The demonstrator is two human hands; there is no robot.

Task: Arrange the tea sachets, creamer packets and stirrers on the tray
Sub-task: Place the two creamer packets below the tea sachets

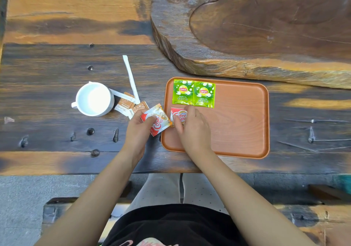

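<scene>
An orange-brown tray (pixel 237 116) lies on the dark wooden table. Two green Lipton tea sachets (pixel 193 93) lie side by side in its far left corner. Just below them a red and white creamer packet (pixel 179 115) lies on the tray, with the fingers of my right hand (pixel 193 129) pressing on it. My left hand (pixel 137 129) holds a second creamer packet (pixel 158 120) just off the tray's left edge. Two white wrapped stirrers (pixel 131 78) and two brown sachets (pixel 126 104) lie on the table left of the tray.
A white mug (pixel 94 99) stands left of the stirrers. A large carved dark wood slab (pixel 266 23) fills the far right of the table behind the tray. The table's front edge runs just below the tray.
</scene>
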